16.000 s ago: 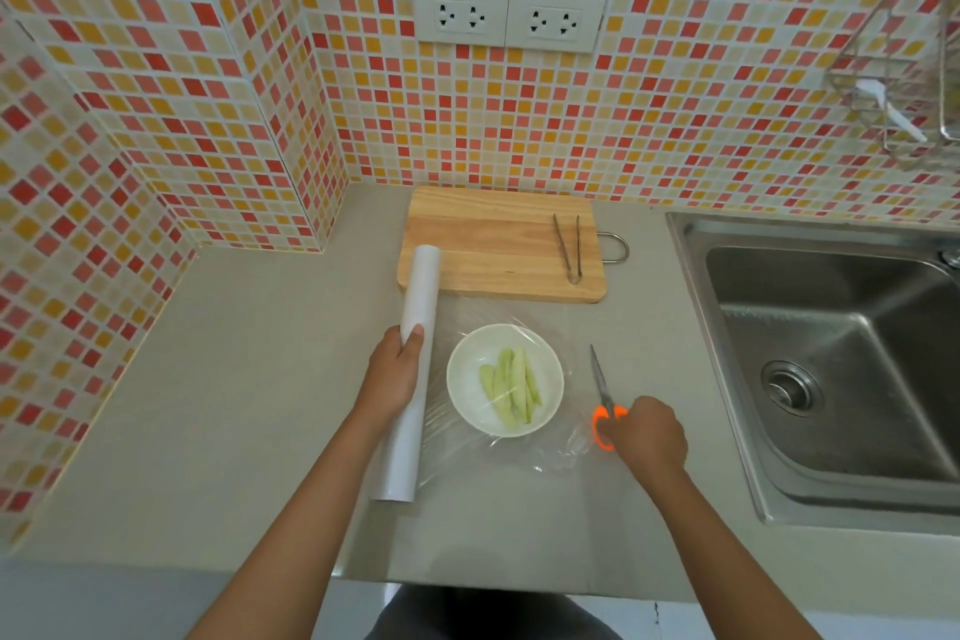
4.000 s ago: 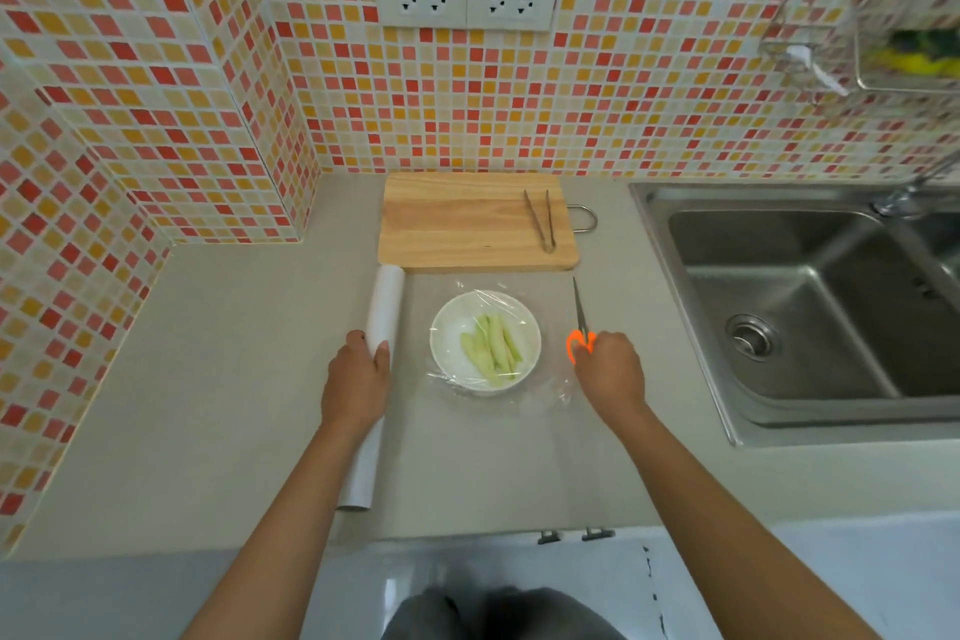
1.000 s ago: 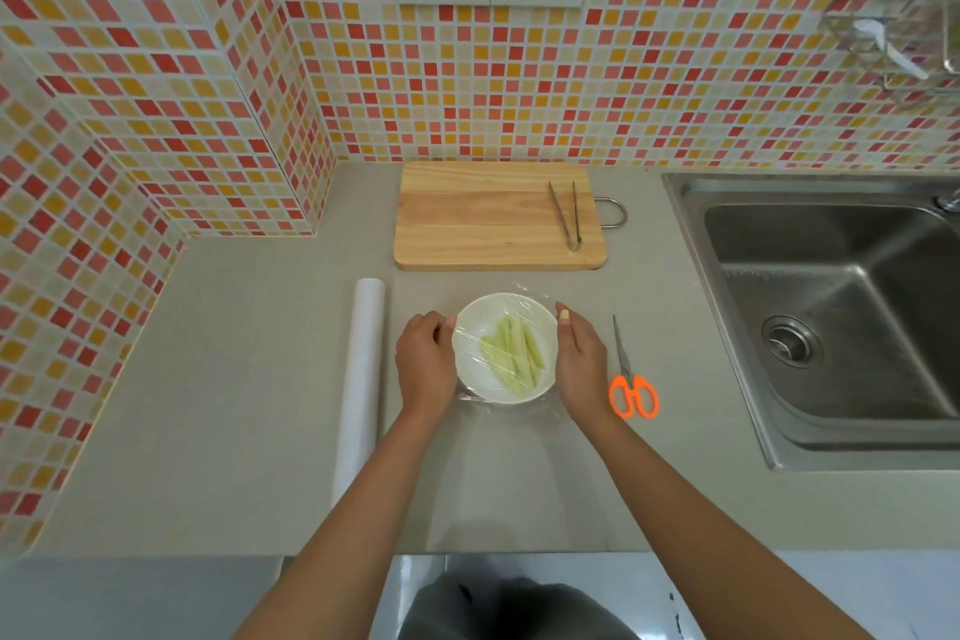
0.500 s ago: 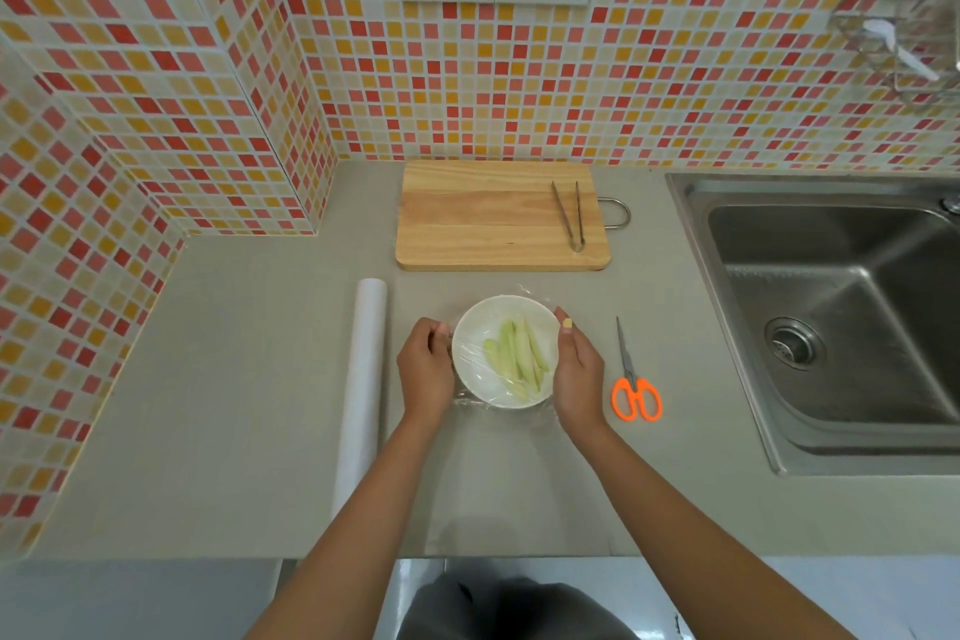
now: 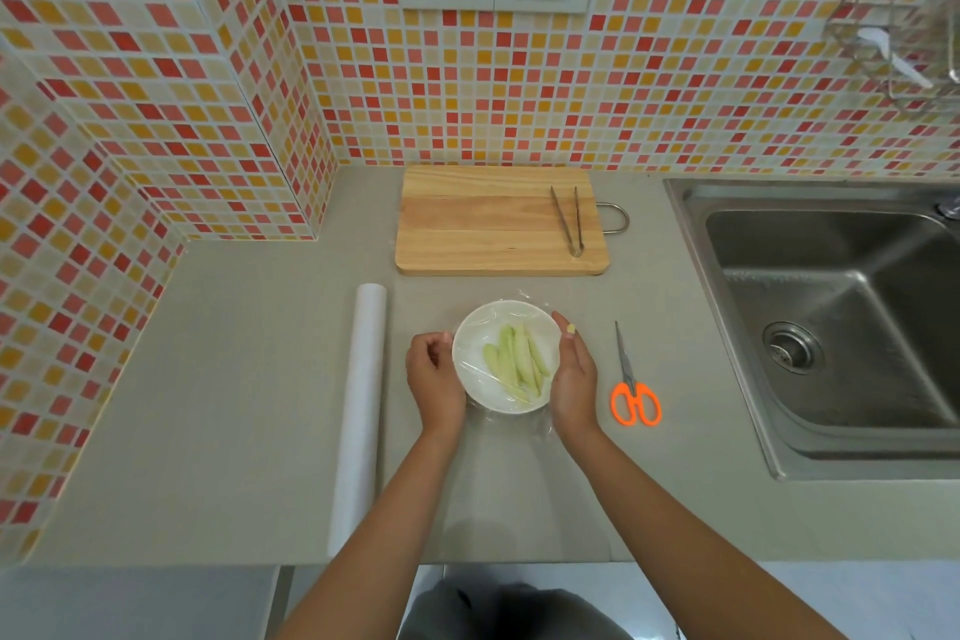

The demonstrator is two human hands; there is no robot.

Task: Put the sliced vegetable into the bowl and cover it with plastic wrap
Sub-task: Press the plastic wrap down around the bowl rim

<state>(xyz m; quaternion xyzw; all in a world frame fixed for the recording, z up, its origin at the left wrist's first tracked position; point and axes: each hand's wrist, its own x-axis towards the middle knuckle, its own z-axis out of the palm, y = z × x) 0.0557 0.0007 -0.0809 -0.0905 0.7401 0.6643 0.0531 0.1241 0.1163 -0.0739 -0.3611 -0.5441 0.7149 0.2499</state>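
A white bowl (image 5: 467, 374) stands on the grey counter with pale green vegetable slices (image 5: 514, 361) inside. Clear plastic wrap (image 5: 519, 313) is stretched over its top, and loose film bunches at the near side. My left hand (image 5: 434, 379) cups the bowl's left side with curled fingers on the film. My right hand (image 5: 574, 382) cups the right side, thumb lying along the rim. The wrap roll (image 5: 361, 411) lies to the left, apart from my hands.
Orange-handled scissors (image 5: 634, 398) lie right of the bowl. A wooden cutting board (image 5: 483, 224) with metal tongs (image 5: 567, 218) sits behind it by the tiled wall. A steel sink (image 5: 841, 327) fills the right. The counter's front edge is close below.
Four seconds ago my hands held the roll and the scissors; both now lie on the counter. Over the last second my hands have slid along the bowl's sides, drawing the film tighter.
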